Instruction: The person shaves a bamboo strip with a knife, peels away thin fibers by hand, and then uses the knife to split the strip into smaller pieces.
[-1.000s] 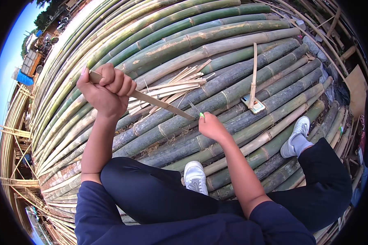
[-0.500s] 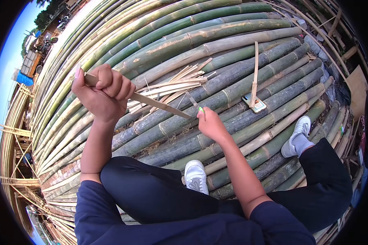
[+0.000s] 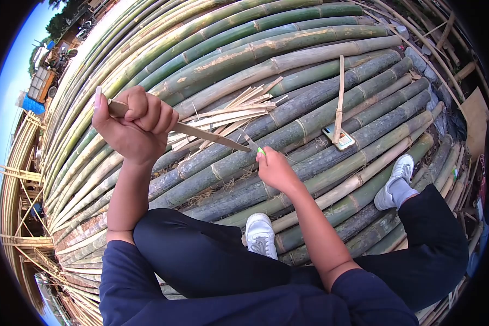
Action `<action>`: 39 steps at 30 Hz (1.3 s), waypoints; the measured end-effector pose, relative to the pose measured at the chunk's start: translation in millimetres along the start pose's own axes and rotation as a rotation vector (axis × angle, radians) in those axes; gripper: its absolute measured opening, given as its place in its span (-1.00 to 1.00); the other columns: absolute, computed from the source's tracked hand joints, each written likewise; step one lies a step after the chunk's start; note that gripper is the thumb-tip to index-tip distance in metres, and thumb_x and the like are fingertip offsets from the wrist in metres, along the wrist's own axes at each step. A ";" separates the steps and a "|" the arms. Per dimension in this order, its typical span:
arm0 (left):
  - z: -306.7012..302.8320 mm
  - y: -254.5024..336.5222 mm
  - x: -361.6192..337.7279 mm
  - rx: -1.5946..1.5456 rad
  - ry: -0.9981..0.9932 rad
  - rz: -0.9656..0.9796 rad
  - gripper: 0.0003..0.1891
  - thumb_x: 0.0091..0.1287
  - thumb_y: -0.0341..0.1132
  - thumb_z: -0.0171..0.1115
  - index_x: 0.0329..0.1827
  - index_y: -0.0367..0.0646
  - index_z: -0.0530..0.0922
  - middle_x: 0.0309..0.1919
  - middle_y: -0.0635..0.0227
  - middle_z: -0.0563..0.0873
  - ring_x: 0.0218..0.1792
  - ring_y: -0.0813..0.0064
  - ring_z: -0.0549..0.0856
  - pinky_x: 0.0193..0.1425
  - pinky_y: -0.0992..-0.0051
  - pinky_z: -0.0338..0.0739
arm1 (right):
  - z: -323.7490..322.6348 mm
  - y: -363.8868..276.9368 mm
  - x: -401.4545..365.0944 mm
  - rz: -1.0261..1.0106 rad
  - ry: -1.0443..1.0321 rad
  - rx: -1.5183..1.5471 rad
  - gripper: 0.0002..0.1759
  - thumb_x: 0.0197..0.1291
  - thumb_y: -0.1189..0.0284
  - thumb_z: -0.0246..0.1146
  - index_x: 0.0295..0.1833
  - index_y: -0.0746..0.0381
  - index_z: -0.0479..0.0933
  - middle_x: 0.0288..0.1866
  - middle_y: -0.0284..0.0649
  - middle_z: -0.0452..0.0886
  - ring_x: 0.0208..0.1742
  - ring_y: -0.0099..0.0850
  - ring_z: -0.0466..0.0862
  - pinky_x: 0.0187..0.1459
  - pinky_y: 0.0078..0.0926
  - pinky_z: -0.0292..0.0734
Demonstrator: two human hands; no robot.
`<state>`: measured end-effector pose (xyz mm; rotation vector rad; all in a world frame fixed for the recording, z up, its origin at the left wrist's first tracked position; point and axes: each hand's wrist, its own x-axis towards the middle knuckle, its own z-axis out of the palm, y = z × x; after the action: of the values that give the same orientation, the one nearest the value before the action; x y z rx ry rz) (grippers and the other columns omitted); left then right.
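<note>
My left hand is closed in a fist around a flat bamboo strip. One end of the strip sticks out by the thumb, and the longer part slants down to the right. My right hand is closed on a small knife, with a bit of bright green showing at the thumb. The knife's blade points up and left and overlaps the far tip of the strip. A pile of pale split bamboo strips lies on the poles just beyond both hands.
Long bamboo poles lie side by side beneath me. A phone rests on them at the right, with a thin bamboo strip leaning across it. My shoes stand on the poles. A bamboo rack is at the left.
My right hand has shifted slightly left with the knife, bringing the blade over the strip's tip. My left hand has moved a little left with the strip.
</note>
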<state>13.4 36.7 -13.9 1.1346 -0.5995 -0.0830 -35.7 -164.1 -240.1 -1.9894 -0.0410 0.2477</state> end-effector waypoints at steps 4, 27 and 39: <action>-0.5 -12.0 2.3 -0.004 -0.011 0.041 -0.33 0.35 0.49 -0.37 -0.58 0.07 0.13 -0.79 0.60 0.06 -0.75 0.63 -0.02 -0.64 0.54 -0.07 | 1.7 -16.2 -5.3 -0.001 0.029 -0.020 -0.71 0.41 0.38 0.00 -0.22 0.38 0.49 -0.33 0.17 0.61 -0.20 0.15 0.61 -0.12 -0.03 0.47; -24.5 -82.6 -8.3 0.284 0.129 -0.076 -0.27 0.20 0.60 -0.28 -0.58 0.05 0.11 -0.78 0.60 0.06 -0.73 0.64 -0.02 -0.63 0.53 -0.05 | 81.9 -1.7 13.1 -0.024 0.098 -0.046 -0.68 0.40 0.36 0.00 -0.25 0.42 0.49 -0.36 0.28 0.60 -0.25 0.25 0.61 -0.16 0.12 0.48; -22.7 -68.9 -4.3 0.246 0.211 -0.057 -0.27 0.18 0.62 -0.31 -0.58 0.07 0.12 -0.79 0.60 0.03 -0.74 0.64 -0.03 -0.63 0.52 -0.05 | 65.2 -14.5 12.7 -0.026 0.038 0.031 -0.65 0.40 0.37 -0.03 -0.28 0.44 0.51 -0.31 0.29 0.60 -0.19 0.23 0.61 -0.11 0.08 0.49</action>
<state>37.0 26.8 -82.0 1.3794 -0.3956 0.0634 -34.6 -97.8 -255.0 -1.9611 -0.0387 0.1925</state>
